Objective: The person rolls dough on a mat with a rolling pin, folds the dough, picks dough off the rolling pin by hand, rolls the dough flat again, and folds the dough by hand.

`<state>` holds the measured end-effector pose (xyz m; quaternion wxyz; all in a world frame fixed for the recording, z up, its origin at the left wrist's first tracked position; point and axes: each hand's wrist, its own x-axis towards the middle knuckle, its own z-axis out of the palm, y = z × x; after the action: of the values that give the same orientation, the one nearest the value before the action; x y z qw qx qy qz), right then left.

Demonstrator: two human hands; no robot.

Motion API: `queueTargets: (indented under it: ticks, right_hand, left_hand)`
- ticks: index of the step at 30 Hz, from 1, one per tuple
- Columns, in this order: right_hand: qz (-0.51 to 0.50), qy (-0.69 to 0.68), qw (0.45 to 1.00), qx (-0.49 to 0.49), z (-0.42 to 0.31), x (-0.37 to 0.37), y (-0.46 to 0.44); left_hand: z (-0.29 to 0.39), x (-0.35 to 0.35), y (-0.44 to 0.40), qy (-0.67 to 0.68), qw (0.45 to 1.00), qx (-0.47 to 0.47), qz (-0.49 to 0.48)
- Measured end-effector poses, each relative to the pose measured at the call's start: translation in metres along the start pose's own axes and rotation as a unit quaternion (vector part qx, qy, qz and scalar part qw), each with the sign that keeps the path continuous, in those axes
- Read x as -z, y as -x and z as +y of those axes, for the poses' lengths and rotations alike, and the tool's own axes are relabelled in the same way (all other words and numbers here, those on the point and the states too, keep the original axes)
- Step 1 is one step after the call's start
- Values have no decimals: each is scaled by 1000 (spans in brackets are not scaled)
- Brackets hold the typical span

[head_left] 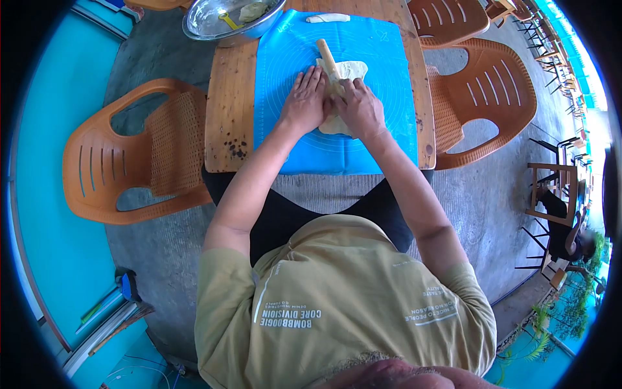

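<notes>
A flattened piece of pale dough (353, 69) lies on a blue mat (285, 152), partly covered by my hands. Across it, tilted, is a wooden rolling pin (326, 53), its far end showing beyond my fingers. My left hand (306, 104) rests flat beside the pin at the dough's left edge, fingers stretched forward. On the right, my right hand (359, 109) is bent over the dough and the near part of the pin; its fingertips are partly hidden. A rolled strip of dough (328, 18) lies at the mat's far edge.
A metal bowl (206, 27) with dough and a yellow utensil stands at the table's far left. Orange chairs flank the wooden table (228, 97), one on the left (103, 155) and one on the right (499, 87). Another person (560, 227) is at the far right.
</notes>
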<state>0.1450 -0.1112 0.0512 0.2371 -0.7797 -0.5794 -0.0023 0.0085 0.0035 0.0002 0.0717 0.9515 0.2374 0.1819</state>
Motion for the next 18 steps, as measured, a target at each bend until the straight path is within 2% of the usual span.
queueTargets:
  ticks: [2, 5, 7, 8, 10, 18]
  right_hand:
    - [-1, -10, 1000, 4, 7, -4, -2]
    - [-22, -32, 999, -14, 8, -4, -5]
    - [-20, -25, 999, -4, 10, -5, -6]
    - [-22, -26, 999, -5, 11, -6, -6]
    - [-20, -28, 999, -1, 12, -6, -6]
    - [-48, -37, 998, -24, 11, -6, -10]
  left_hand:
    - [2, 3, -3, 22, 1000, 12, -9]
    - [5, 7, -6, 80, 996, 26, 33]
    - [4, 9, -9, 56, 995, -28, 73]
    - [4, 4, -9, 56, 995, -27, 72]
    - [2, -6, -10, 39, 999, -28, 8]
    - [3, -8, -4, -20, 999, -25, 5]
